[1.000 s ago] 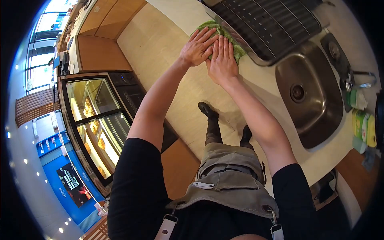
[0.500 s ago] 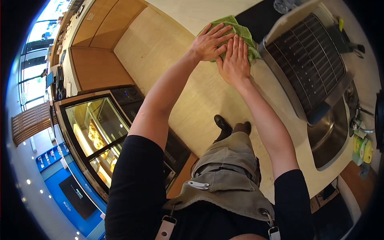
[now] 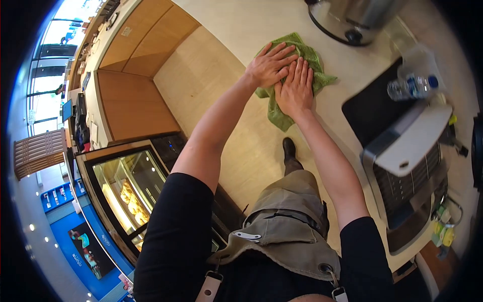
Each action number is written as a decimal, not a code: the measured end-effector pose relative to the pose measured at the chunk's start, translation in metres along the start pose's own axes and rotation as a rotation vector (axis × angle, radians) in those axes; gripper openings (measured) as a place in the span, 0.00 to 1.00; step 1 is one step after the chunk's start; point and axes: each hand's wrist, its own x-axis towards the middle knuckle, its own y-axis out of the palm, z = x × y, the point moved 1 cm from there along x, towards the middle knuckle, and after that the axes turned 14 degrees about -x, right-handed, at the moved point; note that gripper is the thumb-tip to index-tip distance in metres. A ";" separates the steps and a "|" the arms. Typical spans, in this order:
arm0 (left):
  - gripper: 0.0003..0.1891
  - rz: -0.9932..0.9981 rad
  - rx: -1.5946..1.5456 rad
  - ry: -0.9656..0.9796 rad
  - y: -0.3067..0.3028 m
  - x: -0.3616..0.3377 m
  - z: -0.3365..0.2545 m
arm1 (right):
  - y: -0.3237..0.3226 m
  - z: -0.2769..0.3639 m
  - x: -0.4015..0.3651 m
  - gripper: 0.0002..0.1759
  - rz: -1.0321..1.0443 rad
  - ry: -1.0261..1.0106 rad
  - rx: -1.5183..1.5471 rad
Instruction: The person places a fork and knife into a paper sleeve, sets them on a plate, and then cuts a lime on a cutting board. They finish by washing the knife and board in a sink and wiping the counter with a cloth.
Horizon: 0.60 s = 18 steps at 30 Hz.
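A crumpled green cloth [image 3: 282, 117] lies on the pale counter [image 3: 338, 126], with one corner hanging at the counter's edge. Both hands rest flat on top of it, side by side and touching. My left hand [image 3: 273, 64] has its fingers spread over the upper middle of the cloth. Just to the right, my right hand [image 3: 296, 89] lies palm down with its fingers stretched out and slightly apart. Parts of the cloth under the palms are hidden.
A steel appliance [image 3: 347, 20] stands at the counter's top. Right of the hands are a black mat [image 3: 370, 108], plastic bottles [image 3: 412, 87], a white board [image 3: 417, 146] on a dish rack [image 3: 402, 186] and a sink [image 3: 405, 236]. A lit food display [image 3: 128, 186] is at left.
The view has shifted along the counter; the rack and sink now sit lower, and the appliance, bottles and white board show. Both hands have moved along the counter with the cloth.
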 end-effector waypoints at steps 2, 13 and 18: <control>0.29 -0.012 -0.017 -0.005 -0.015 0.008 0.033 | 0.007 0.018 0.033 0.43 -0.029 0.000 0.028; 0.29 -0.082 -0.061 -0.106 -0.087 0.028 0.198 | 0.038 0.111 0.196 0.42 -0.012 -0.104 0.016; 0.29 -0.060 -0.041 -0.133 -0.118 0.035 0.279 | 0.058 0.159 0.269 0.43 -0.012 -0.126 0.015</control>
